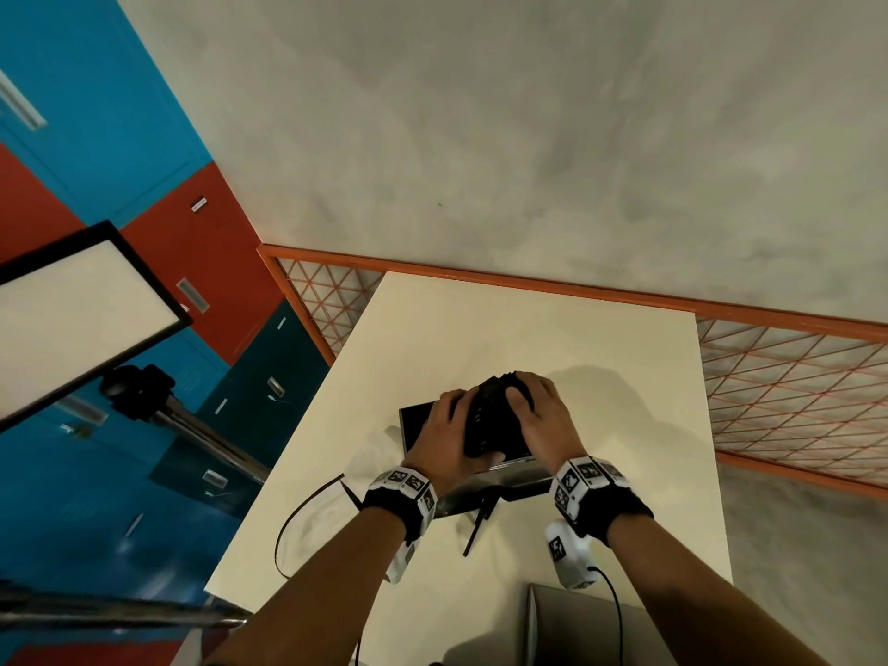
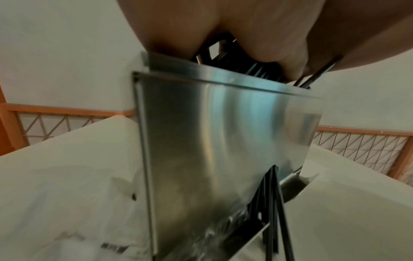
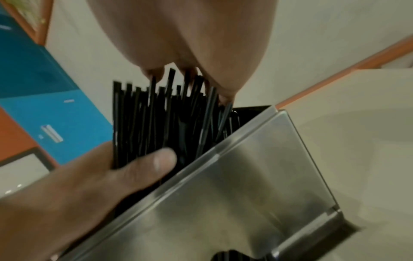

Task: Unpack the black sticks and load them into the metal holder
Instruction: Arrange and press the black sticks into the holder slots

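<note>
A bundle of black sticks (image 1: 492,418) stands upright in the open top of the metal holder (image 1: 516,480) on the cream table (image 1: 552,338). My left hand (image 1: 454,427) grips the bundle from the left, its thumb (image 3: 145,164) laid across the sticks (image 3: 161,114). From the right and above, my right hand (image 1: 531,401) curls over the stick tops. The left wrist view shows the holder's shiny front (image 2: 223,141), stick ends (image 2: 236,61) under my palm, and a few sticks (image 2: 273,203) poking out at its base. How deep the bundle sits is hidden.
A few loose black sticks (image 1: 480,526) lie on the table in front of the holder. Crumpled clear plastic wrap (image 1: 379,442) lies left of it, beside a black cable (image 1: 293,521). A grey box (image 1: 576,627) sits at the near edge. Orange mesh fencing (image 1: 793,391) borders the table.
</note>
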The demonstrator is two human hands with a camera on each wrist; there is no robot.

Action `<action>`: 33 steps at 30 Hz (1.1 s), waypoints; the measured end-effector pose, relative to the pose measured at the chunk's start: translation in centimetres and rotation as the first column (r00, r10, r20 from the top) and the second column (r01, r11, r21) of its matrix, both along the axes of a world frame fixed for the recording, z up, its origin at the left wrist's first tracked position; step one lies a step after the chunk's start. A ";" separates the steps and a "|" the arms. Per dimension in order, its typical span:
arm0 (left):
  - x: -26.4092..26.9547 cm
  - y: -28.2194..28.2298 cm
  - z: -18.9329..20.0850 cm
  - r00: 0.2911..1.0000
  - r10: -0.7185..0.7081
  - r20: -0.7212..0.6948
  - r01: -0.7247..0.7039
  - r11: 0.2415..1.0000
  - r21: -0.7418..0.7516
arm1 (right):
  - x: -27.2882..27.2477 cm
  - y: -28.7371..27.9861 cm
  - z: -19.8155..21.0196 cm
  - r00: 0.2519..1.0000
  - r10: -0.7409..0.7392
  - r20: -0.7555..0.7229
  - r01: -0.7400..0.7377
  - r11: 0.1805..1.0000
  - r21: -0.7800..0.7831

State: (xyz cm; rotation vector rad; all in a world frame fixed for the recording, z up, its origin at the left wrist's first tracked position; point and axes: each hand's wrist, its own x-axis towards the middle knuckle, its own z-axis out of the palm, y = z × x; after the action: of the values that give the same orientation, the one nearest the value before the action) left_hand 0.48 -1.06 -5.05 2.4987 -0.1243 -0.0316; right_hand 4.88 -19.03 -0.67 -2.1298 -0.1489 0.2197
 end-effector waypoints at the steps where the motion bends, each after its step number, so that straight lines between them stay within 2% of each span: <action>1: -0.3 0.3 0.0 1.000 0.016 -0.004 -0.016 1.000 -0.006 | 0.3 -0.3 0.1 1.000 -0.017 0.017 0.017 1.000 0.015; 4: -0.8 0.6 -0.3 0.999 0.054 -0.001 -0.054 0.998 0.014 | 1.6 -1.2 0.5 0.991 -0.125 0.044 0.125 0.992 0.007; 7: -0.7 0.2 -0.5 0.996 0.082 0.018 -0.083 0.994 0.064 | 3.7 -2.2 0.2 0.983 -0.180 -0.031 0.178 0.981 -0.075; 9: -0.7 0.1 -0.6 0.995 0.093 0.027 -0.095 0.991 0.099 | 4.8 -2.7 -0.1 0.981 -0.148 -0.126 0.129 0.981 -0.146; 12: -0.8 0.0 -0.6 0.996 0.090 0.016 -0.091 0.987 0.135 | 5.0 -2.5 -0.2 0.972 -0.024 -0.232 -0.015 0.986 -0.167; 14: -0.7 -0.1 -0.5 0.995 0.096 0.003 -0.095 0.985 0.145 | 4.6 -1.9 -0.5 0.973 0.004 -0.229 -0.040 0.988 -0.152; 19: -0.7 -0.1 -0.6 0.995 0.095 0.030 -0.099 0.982 0.163 | 3.0 -0.7 -1.8 0.992 -0.043 -0.117 0.024 0.986 -0.163; 23: -0.7 -0.1 -0.8 0.996 0.088 0.027 -0.092 0.980 0.174 | 1.7 -0.2 -1.6 0.994 -0.102 -0.034 0.099 0.992 -0.076; 27: -0.7 -0.1 -0.7 0.995 0.095 0.029 -0.099 0.982 0.162 | 1.2 0.0 -1.5 0.994 -0.106 0.008 0.106 0.994 -0.006; 31: -0.7 -0.2 -0.5 0.994 0.108 0.016 -0.110 0.986 0.124 | 1.9 0.3 -1.6 0.971 -0.186 -0.153 0.214 0.956 0.199; 33: -0.7 -0.2 -0.4 0.994 0.112 -0.001 -0.111 0.988 0.107 | 2.4 0.4 -2.0 0.950 -0.212 -0.231 0.267 0.932 0.244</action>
State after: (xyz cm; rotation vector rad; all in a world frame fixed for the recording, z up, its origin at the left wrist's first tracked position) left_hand -0.18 -1.23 -5.43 2.6078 0.0207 -0.0005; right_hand 7.30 -18.60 -2.66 -1.8175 0.1920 0.2519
